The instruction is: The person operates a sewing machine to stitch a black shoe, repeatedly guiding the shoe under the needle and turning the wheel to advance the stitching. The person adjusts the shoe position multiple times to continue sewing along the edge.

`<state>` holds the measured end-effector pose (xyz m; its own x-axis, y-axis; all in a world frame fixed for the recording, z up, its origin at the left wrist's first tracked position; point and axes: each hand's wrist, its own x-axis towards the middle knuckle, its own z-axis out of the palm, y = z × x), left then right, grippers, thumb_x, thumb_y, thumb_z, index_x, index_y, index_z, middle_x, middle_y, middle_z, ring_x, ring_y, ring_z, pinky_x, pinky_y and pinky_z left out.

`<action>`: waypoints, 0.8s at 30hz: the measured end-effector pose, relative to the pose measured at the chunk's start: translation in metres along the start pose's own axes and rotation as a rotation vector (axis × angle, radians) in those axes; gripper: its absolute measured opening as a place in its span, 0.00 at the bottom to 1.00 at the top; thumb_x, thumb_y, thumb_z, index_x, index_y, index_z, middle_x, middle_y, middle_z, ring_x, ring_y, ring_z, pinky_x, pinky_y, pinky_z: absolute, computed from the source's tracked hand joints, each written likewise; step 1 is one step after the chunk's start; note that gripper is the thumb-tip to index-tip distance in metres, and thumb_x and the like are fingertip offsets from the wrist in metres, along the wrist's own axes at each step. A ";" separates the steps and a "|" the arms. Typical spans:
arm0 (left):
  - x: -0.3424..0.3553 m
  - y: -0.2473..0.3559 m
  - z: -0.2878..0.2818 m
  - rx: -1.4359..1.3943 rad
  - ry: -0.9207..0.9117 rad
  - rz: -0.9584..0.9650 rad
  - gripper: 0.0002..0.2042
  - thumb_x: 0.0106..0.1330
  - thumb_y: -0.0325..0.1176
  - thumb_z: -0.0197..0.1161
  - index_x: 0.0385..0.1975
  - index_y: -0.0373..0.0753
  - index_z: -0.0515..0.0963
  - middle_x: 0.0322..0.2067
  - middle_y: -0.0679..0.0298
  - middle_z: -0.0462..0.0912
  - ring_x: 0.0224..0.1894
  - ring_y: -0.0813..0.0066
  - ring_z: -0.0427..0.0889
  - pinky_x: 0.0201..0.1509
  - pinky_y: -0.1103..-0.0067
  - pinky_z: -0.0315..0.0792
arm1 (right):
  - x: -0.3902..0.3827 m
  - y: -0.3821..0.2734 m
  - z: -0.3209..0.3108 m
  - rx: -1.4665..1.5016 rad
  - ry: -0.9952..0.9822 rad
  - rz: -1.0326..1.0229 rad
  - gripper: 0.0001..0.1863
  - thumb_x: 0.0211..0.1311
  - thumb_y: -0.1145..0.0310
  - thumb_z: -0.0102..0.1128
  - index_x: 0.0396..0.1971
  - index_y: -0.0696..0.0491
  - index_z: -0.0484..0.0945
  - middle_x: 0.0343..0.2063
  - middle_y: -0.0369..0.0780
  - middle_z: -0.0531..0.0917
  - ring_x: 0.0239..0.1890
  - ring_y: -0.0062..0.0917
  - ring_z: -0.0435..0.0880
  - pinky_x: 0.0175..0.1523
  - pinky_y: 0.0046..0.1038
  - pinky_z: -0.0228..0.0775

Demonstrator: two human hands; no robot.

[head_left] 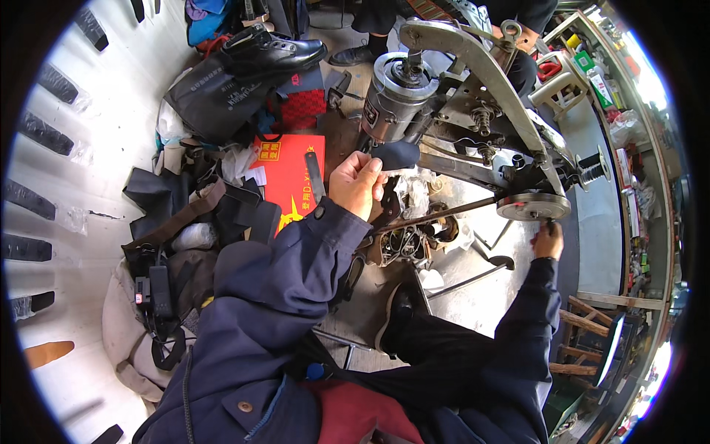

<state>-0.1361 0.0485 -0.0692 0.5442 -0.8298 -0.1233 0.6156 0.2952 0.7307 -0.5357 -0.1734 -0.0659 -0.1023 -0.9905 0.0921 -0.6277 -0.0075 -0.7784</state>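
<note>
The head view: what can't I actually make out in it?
All in the head view:
- Where the dark piece meets the machine: hidden behind the metal cylinder.
- Underside of the dark piece: faces away, partly behind the left hand.
- Most of the handle under the wheel: covered by the right hand.
- Person opposite: upper body cut off by the top edge.
- Many shelf items, far right: too small.

Left hand (357, 180) pinched, right hand (548, 241) curled, arms (292, 251) apart
</note>
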 end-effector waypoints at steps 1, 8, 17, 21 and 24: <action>0.000 0.000 0.000 0.007 -0.007 0.013 0.07 0.70 0.30 0.58 0.30 0.38 0.70 0.22 0.65 0.76 0.18 0.84 0.68 0.23 0.85 0.66 | -0.005 0.004 0.009 0.002 -0.022 0.127 0.10 0.67 0.67 0.57 0.41 0.57 0.75 0.16 0.36 0.74 0.13 0.20 0.72 0.18 0.24 0.66; 0.002 -0.001 -0.001 0.006 -0.010 0.016 0.07 0.70 0.30 0.58 0.31 0.38 0.70 0.23 0.65 0.76 0.18 0.84 0.68 0.23 0.84 0.66 | -0.072 -0.070 0.050 0.063 -0.580 0.045 0.15 0.65 0.64 0.57 0.42 0.61 0.73 0.19 0.41 0.80 0.17 0.22 0.81 0.21 0.23 0.71; 0.006 -0.003 -0.002 -0.018 -0.018 0.028 0.08 0.69 0.31 0.60 0.30 0.39 0.69 0.22 0.65 0.75 0.18 0.84 0.68 0.22 0.83 0.65 | 0.001 -0.028 -0.026 0.051 0.006 -0.057 0.10 0.67 0.64 0.58 0.30 0.56 0.75 0.15 0.35 0.74 0.13 0.17 0.71 0.17 0.21 0.61; 0.006 -0.003 -0.004 -0.025 -0.034 0.014 0.09 0.68 0.32 0.62 0.28 0.40 0.70 0.23 0.64 0.75 0.17 0.83 0.69 0.24 0.81 0.68 | -0.017 0.002 0.019 -0.216 -0.193 0.148 0.11 0.65 0.65 0.58 0.40 0.57 0.75 0.16 0.38 0.77 0.14 0.21 0.77 0.17 0.26 0.65; 0.008 -0.004 -0.006 -0.015 -0.038 0.029 0.09 0.68 0.32 0.62 0.28 0.40 0.70 0.23 0.64 0.75 0.17 0.83 0.68 0.24 0.81 0.68 | -0.052 -0.025 0.051 -0.065 -0.513 0.251 0.14 0.66 0.62 0.56 0.43 0.57 0.72 0.18 0.40 0.79 0.15 0.23 0.79 0.18 0.25 0.67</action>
<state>-0.1312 0.0436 -0.0768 0.5397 -0.8384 -0.0764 0.6088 0.3260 0.7232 -0.4753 -0.1284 -0.0828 0.1227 -0.9009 -0.4163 -0.6800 0.2292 -0.6965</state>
